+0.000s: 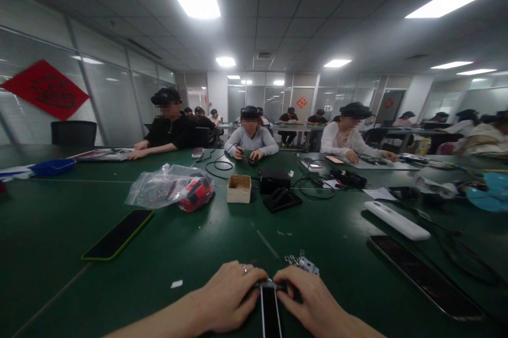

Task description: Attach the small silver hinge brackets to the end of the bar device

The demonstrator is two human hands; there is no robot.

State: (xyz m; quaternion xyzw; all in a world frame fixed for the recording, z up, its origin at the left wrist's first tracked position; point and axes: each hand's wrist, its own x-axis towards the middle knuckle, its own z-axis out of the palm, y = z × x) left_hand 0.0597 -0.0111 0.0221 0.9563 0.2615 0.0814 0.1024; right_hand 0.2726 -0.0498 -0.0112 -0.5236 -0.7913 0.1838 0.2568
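Observation:
A narrow black bar with pale edges (271,310) lies at the bottom middle of the head view, its near end cut off by the frame. Across its far end sits a small greyish metal part (269,284). My left hand (228,293) is closed at the left of this part, thumb and fingers pinching it. From the right, my right hand (309,295) pinches its other side. The fingers hide much of the part. Just beyond my right hand lie several small metal pieces (302,263), and a white scrap (177,284) is left of my left hand.
On the green table (159,243) are a green-edged phone (119,235), a bagged red item (194,192), a small cardboard box (238,190), a black box (273,180), a white device (397,220), a dark phone (424,274) and cables. Several people sit across from me.

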